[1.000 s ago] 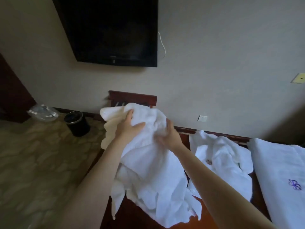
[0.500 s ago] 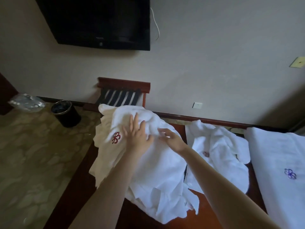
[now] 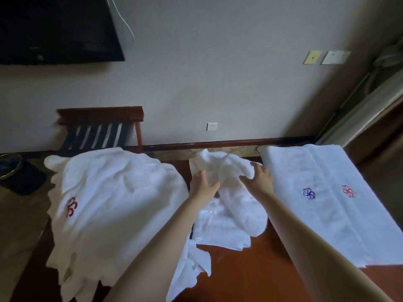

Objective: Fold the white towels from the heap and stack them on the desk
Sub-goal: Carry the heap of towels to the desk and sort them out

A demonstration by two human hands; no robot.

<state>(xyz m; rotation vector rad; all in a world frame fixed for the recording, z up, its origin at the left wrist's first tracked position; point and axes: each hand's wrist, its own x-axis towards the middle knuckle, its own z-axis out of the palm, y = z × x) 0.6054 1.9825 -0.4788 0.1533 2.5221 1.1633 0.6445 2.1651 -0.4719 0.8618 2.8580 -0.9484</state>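
Note:
A crumpled white towel (image 3: 235, 205) lies in the middle of the dark red wooden desk (image 3: 250, 275). My left hand (image 3: 202, 188) rests on its left part, fingers spread. My right hand (image 3: 259, 177) reaches over its right upper part, fingers loosely curved and touching the cloth. A big heap of white towels (image 3: 117, 203) with a red flower emblem lies at the left, hanging over the desk edge. At the right sits a flat stack of folded towels (image 3: 322, 203) with a blue and a red emblem.
A wooden luggage rack (image 3: 100, 131) with striped straps stands against the wall behind the heap. A black waste bin (image 3: 15, 173) sits on the floor at far left. A dark TV (image 3: 56, 29) hangs on the wall.
Both hands left the big heap at the left and moved right onto the crumpled towel in the middle. The heap has settled on the desk. The view swung right and down.

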